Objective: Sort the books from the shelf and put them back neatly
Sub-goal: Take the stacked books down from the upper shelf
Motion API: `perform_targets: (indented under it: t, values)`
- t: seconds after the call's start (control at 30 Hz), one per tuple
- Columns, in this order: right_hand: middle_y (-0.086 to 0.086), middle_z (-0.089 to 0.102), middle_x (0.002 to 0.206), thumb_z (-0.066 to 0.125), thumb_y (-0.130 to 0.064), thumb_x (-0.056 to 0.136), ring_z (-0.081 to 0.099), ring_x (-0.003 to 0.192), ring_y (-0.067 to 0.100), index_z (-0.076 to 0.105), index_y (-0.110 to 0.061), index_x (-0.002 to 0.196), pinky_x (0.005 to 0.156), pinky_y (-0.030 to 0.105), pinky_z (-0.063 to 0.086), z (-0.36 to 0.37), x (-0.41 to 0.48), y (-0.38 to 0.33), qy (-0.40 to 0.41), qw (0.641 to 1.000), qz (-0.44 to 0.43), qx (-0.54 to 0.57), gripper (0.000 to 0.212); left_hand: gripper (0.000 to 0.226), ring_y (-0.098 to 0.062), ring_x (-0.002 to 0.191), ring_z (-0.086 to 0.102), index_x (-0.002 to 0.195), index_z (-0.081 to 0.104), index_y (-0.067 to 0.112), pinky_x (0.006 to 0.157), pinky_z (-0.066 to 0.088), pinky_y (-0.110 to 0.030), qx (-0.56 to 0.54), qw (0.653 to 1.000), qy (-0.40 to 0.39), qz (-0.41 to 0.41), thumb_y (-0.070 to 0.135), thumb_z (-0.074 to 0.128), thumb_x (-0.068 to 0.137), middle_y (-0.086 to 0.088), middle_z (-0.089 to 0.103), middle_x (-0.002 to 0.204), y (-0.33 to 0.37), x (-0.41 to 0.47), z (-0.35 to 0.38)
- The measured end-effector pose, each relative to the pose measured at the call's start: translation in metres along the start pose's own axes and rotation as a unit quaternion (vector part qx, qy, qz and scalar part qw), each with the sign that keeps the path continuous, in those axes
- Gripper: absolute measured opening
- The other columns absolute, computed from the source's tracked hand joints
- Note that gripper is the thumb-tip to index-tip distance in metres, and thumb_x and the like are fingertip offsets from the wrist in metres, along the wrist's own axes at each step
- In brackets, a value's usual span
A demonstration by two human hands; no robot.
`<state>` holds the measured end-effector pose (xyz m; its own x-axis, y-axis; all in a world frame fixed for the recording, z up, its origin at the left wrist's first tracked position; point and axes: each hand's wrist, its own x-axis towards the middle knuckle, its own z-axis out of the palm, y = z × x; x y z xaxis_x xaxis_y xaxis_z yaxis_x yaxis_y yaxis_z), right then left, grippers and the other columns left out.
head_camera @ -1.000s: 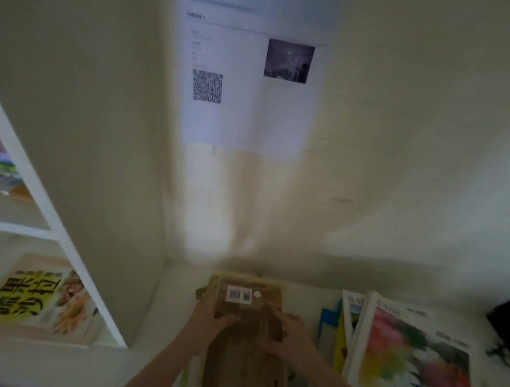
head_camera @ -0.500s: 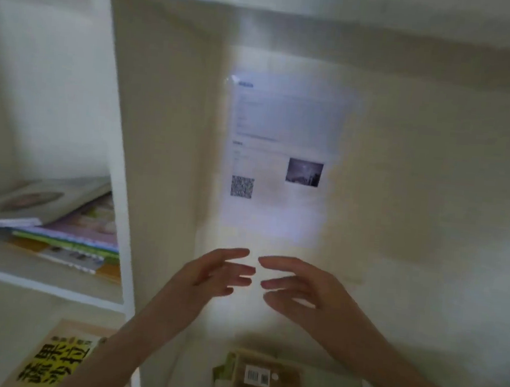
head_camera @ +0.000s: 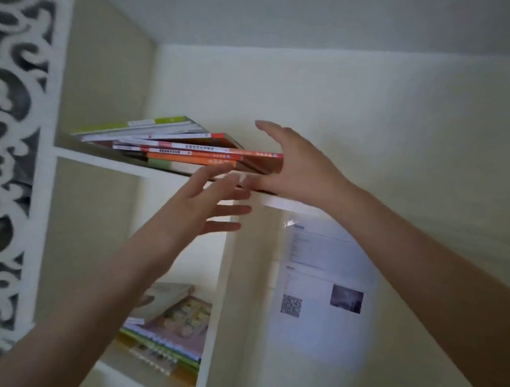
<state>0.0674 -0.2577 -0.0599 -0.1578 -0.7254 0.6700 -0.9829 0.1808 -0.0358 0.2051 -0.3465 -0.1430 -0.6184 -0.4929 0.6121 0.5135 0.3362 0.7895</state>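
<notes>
The books (head_camera: 189, 150) lie in a leaning stack on the upper shelf (head_camera: 96, 159). My right grip (head_camera: 296, 166) is spread wide at the stack's right end, thumb above it. My left grip (head_camera: 203, 201), fingers splayed and holding nothing, is just below the stack.

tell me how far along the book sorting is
Early. Nothing looks tidied here: the upper stack lies fanned and crooked on its shelf. In hand: the right hand is open around that stack's right end, the left hand spread just below it, neither gripping. Left: that stack, plus the skewed lower pile.
</notes>
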Motion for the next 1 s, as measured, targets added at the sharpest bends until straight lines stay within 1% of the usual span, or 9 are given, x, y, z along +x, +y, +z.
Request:
perform_targets:
  t: [0.07, 0.13, 0.27, 0.33, 0.43, 0.5, 0.57, 0.87, 1.0]
  values:
    - [-0.010, 0.060, 0.121, 0.078, -0.048, 0.068, 0.056, 0.113, 0.015, 0.053, -0.036, 0.127, 0.090, 0.034, 0.046, 0.003, 0.018, 0.003, -0.055, 0.997, 0.016, -0.047, 0.065, 0.038, -0.016, 0.093, 0.071, 0.133, 0.046, 0.025, 0.081, 0.058, -0.034, 0.005, 0.999, 0.038, -0.022, 0.031, 0.050, 0.096, -0.006, 0.070, 0.111, -0.005, 0.005, -0.011]
    - [-0.016, 0.063, 0.112, 0.076, -0.054, 0.069, 0.059, 0.104, 0.012, 0.059, -0.039, 0.118, 0.079, 0.029, 0.045, 0.000, 0.028, 0.005, -0.070, 0.994, 0.014, -0.080, 0.054, 0.040, -0.016, 0.092, 0.071, 0.135, 0.043, 0.026, 0.079, 0.058, -0.035, -0.004, 0.997, 0.060, -0.039, 0.030, 0.050, 0.096, -0.006, 0.069, 0.111, -0.009, 0.006, -0.022]
    - [-0.009, 0.047, 0.142, 0.066, -0.068, 0.071, 0.049, 0.125, 0.017, 0.033, -0.038, 0.144, 0.089, 0.034, 0.038, -0.008, 0.046, -0.007, -0.062, 0.988, -0.018, -0.139, 0.085, 0.057, -0.020, 0.095, 0.071, 0.145, 0.028, 0.025, 0.082, 0.057, -0.038, -0.028, 0.996, 0.065, -0.060, 0.033, 0.052, 0.094, -0.007, 0.068, 0.114, -0.012, 0.011, -0.036]
    - [-0.004, 0.042, 0.146, 0.066, -0.069, 0.071, 0.047, 0.127, 0.022, 0.020, -0.038, 0.149, 0.087, 0.035, 0.037, -0.009, 0.060, -0.019, -0.050, 0.975, -0.047, -0.210, 0.097, 0.064, -0.023, 0.095, 0.071, 0.148, 0.018, 0.029, 0.082, 0.057, -0.041, -0.054, 0.994, 0.079, -0.055, 0.033, 0.053, 0.094, -0.010, 0.068, 0.113, -0.011, 0.017, -0.040]
    - [-0.003, 0.055, 0.135, 0.059, -0.057, 0.085, 0.055, 0.115, 0.023, 0.026, -0.040, 0.146, 0.075, 0.031, 0.036, 0.005, 0.082, -0.038, -0.052, 0.937, -0.141, -0.315, 0.071, 0.069, -0.027, 0.091, 0.071, 0.148, 0.006, 0.035, 0.079, 0.057, -0.043, -0.096, 0.989, 0.106, -0.033, 0.028, 0.052, 0.096, -0.015, 0.069, 0.107, -0.009, 0.028, -0.045]
    - [-0.001, 0.060, 0.125, 0.053, -0.041, 0.092, 0.059, 0.107, 0.024, 0.041, -0.038, 0.138, 0.072, 0.030, 0.038, 0.016, 0.091, -0.047, -0.057, 0.933, -0.184, -0.303, 0.047, 0.070, -0.029, 0.090, 0.071, 0.146, 0.002, 0.040, 0.078, 0.058, -0.044, -0.110, 0.987, 0.113, -0.022, 0.028, 0.051, 0.097, -0.017, 0.069, 0.106, -0.008, 0.034, -0.048]
    - [0.003, 0.063, 0.116, 0.050, -0.024, 0.094, 0.060, 0.102, 0.026, 0.052, -0.031, 0.128, 0.071, 0.030, 0.038, 0.023, 0.093, -0.050, -0.051, 0.934, -0.188, -0.299, 0.035, 0.072, -0.030, 0.090, 0.071, 0.146, 0.001, 0.043, 0.077, 0.059, -0.044, -0.122, 0.986, 0.116, -0.018, 0.031, 0.051, 0.096, -0.019, 0.068, 0.108, -0.006, 0.038, -0.051]
    - [0.003, 0.061, 0.115, 0.041, -0.017, 0.097, 0.059, 0.099, 0.029, 0.051, -0.020, 0.125, 0.065, 0.030, 0.024, 0.023, 0.063, -0.071, 0.017, 0.907, -0.226, -0.354, 0.031, 0.093, -0.037, 0.089, 0.070, 0.144, -0.021, 0.044, 0.066, 0.060, -0.048, -0.157, 0.971, 0.175, -0.044, 0.052, 0.054, 0.090, -0.018, 0.068, 0.105, 0.011, 0.061, -0.078]
    - [0.003, 0.063, 0.115, 0.039, -0.024, 0.099, 0.062, 0.099, 0.027, 0.053, -0.017, 0.118, 0.055, 0.031, 0.019, 0.018, 0.039, -0.095, 0.027, 0.889, -0.241, -0.388, 0.024, 0.101, -0.037, 0.080, 0.072, 0.148, -0.015, 0.037, 0.057, 0.059, -0.046, -0.145, 0.972, 0.171, -0.074, 0.056, 0.060, 0.083, -0.019, 0.068, 0.102, 0.020, 0.070, -0.097]
